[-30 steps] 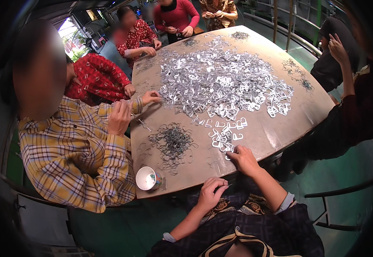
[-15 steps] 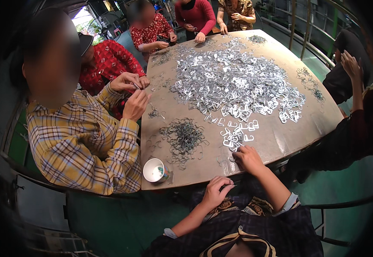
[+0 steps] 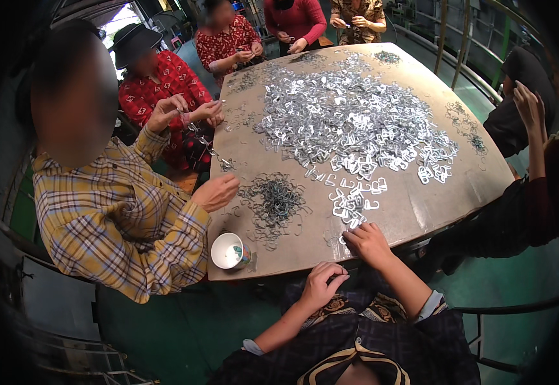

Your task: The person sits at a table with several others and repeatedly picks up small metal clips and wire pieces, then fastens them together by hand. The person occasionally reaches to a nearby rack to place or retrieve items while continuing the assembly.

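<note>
My right hand (image 3: pixel 368 246) is at the table's near edge with its fingers bent together. At their tips a flat white hook (image 3: pixel 342 240) partly shows, seemingly pinched against the tabletop. Just beyond lies a small cluster of flat white hooks (image 3: pixel 351 204), spread out from the big heap. Nearer my body, off the table edge, my left hand (image 3: pixel 322 285) is closed with thumb and fingers drawn together. Whatever it holds is hidden or too small to name. To the left on the table is a tangled pile of thin dark wire pieces (image 3: pixel 276 200).
A large heap of shiny white hooks (image 3: pixel 356 115) covers the middle of the brown table (image 3: pixel 414 199). A paper cup (image 3: pixel 229 251) stands at the near left corner. Beside it a person in a plaid shirt (image 3: pixel 119 218) handles a dangling chain of pieces (image 3: pixel 203 142). Several others work around the table.
My right hand has shifted slightly left and down along the edge; my left hand has barely moved. The person in plaid has spread their hands apart, and a chain now hangs between them.
</note>
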Tool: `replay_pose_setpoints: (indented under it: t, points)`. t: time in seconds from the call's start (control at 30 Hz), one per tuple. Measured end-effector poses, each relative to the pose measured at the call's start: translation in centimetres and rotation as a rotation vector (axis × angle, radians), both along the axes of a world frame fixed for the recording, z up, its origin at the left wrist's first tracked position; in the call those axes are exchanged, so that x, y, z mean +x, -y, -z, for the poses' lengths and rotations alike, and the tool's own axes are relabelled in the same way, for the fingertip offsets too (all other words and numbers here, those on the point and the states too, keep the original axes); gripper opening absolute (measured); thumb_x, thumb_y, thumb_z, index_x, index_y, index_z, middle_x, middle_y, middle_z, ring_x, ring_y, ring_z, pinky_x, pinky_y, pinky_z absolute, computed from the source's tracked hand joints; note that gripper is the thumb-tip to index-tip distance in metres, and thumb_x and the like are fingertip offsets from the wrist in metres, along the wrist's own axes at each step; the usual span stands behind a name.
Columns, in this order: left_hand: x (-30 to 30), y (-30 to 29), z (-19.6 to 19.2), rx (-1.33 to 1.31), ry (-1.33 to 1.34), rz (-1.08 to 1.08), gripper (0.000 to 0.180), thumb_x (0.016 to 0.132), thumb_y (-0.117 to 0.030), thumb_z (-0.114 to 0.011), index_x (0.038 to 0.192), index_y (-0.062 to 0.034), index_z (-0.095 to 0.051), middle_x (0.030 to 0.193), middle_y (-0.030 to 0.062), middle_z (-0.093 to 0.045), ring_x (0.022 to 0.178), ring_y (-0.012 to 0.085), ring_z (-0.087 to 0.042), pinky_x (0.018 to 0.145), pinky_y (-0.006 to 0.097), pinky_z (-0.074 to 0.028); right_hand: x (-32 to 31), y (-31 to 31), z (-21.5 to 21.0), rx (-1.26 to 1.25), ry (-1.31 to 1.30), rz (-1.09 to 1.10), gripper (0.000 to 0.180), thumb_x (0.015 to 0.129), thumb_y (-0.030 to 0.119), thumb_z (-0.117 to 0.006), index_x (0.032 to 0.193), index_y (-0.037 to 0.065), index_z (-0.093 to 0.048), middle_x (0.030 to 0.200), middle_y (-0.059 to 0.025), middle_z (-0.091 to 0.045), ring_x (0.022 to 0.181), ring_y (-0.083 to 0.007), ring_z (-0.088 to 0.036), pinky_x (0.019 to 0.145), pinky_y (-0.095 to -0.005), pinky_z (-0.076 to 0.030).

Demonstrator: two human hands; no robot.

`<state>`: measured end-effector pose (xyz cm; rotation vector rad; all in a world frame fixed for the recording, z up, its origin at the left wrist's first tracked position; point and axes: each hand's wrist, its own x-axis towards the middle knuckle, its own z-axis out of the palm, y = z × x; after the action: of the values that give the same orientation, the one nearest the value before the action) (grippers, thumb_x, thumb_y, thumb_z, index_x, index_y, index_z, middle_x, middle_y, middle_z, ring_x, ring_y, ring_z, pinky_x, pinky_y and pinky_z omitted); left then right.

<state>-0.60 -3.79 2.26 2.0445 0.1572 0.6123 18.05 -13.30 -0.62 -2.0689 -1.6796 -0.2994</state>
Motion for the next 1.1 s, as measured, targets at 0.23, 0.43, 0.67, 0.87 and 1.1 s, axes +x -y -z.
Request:
replay_pose_setpoints:
  t: [0.23, 0.43, 0.67, 0.87, 1.1]
  points:
    - [0.2, 0.1, 0.0, 0.015, 0.0, 0.005, 0.012, 0.078, -0.002, -0.072, 0.082, -0.0003, -0.06, 0.085, 0.0096, -0.067, 0.084, 0.0254, -0.064, 0.078, 0.034, -0.049, 1.1, -0.9, -1.3, -0.141, 0.009, -0.078, 0.023, 0.081, 0.018, -0.059, 0.102, 0.011, -0.068, 0.09, -0.0001, -0.061, 0.09, -0.0193, -0.054, 0.078, -0.0329, -0.041]
    - [0.2, 0.1, 0.4, 0.024, -0.017, 0.007, 0.012, 0.078, -0.003, -0.072, 0.082, -0.0005, -0.061, 0.086, 0.0097, -0.067, 0.084, 0.0261, -0.064, 0.078, 0.034, -0.049, 1.3, -0.3, -0.7, -0.036, 0.032, -0.117, 0.023, 0.082, 0.018, -0.057, 0.101, 0.011, -0.067, 0.092, -0.0015, -0.059, 0.091, -0.0198, -0.054, 0.079, -0.0333, -0.041]
    - [0.1, 0.2, 0.6, 0.029, -0.016, 0.003, 0.012, 0.078, -0.003, -0.072, 0.083, -0.0007, -0.061, 0.086, 0.0101, -0.067, 0.084, 0.0266, -0.064, 0.078, 0.035, -0.048, 0.8, -1.9, 0.9, -0.008, 0.025, 0.008, 0.031, 0.08, 0.013, -0.057, 0.109, 0.01, -0.065, 0.09, -0.0059, -0.058, 0.09, -0.0227, -0.054, 0.079, -0.0356, -0.042]
    - [0.0, -0.1, 0.6, 0.077, 0.023, -0.046, 0.011, 0.078, -0.003, -0.072, 0.083, -0.0014, -0.062, 0.086, 0.0096, -0.068, 0.083, 0.0265, -0.064, 0.077, 0.035, -0.048, -0.3, -1.4, -1.9, 0.139, -0.598, 0.093, 0.029, 0.078, 0.0, -0.065, 0.106, 0.004, -0.068, 0.085, -0.0128, -0.064, 0.08, -0.0306, -0.063, 0.073, -0.038, -0.05]
    - [0.6, -0.1, -1.1, 0.167, 0.084, -0.09, 0.013, 0.076, -0.004, -0.074, 0.082, -0.0027, -0.062, 0.083, 0.0096, -0.067, 0.079, 0.0277, -0.063, 0.073, 0.037, -0.048, -4.4, 1.3, -5.1, 0.15, -1.187, -0.001, 0.023, 0.087, 0.001, -0.065, 0.109, 0.002, -0.068, 0.084, -0.0083, -0.069, 0.075, -0.0108, -0.063, 0.07, -0.027, -0.052]
